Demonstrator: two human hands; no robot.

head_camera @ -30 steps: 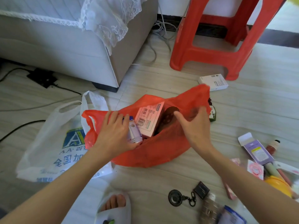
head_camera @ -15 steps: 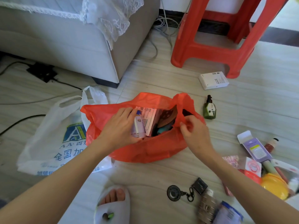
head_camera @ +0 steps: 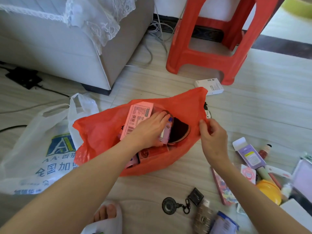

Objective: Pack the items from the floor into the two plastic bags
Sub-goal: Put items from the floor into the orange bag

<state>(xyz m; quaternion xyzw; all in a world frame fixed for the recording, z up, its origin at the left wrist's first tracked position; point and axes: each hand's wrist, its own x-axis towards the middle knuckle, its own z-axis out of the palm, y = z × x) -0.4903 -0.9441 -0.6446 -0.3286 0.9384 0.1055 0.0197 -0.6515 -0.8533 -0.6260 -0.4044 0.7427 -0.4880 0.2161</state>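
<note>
floor (head_camera: 253, 115), red bag (head_camera: 104, 132) (open) — hands inside

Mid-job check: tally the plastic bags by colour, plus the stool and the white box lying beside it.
Red plastic bag: 1
White plastic bag: 1
Red stool: 1
White box: 1
Total: 4

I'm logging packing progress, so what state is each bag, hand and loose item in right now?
red bag: mouth held open, partly filled.
white bag: flat on floor.
left hand: inside red bag, gripping a purple item.
right hand: pinching red bag's rim.
pink box: inside red bag.
purple box: flap open, on floor.
white box: closed, unpacked.
</note>
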